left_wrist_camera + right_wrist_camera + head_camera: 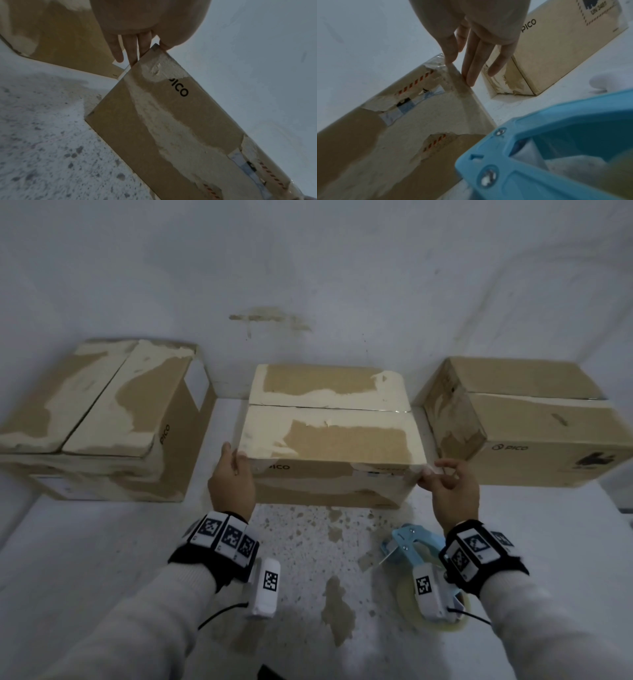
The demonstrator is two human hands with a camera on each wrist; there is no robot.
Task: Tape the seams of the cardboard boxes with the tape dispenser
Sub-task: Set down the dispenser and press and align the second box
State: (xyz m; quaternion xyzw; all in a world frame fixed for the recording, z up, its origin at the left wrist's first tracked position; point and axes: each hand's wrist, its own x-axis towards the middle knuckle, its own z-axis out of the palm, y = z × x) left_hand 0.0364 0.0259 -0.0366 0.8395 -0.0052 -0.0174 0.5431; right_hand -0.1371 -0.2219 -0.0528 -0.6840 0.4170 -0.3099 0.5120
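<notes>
Head view: the left hand rests with straight fingers against the near left corner of the middle box, gripping nothing; this probably steadies the box. The right hand touches the near right corner, thumb and fingertips at a strip of clear tape wrapped over that edge. Whether it pinches the tape or merely presses it flat cannot be determined.

The tape dispenser, light blue, lies on the white table just under the right wrist, unheld, likely parked within reach. The middle box's centre seam looks closed; tape along it is hard to confirm. The left box and right box stand apart on either side, seams apparently untaped. The dispenser's roll is partly hidden by the wrist gear.
</notes>
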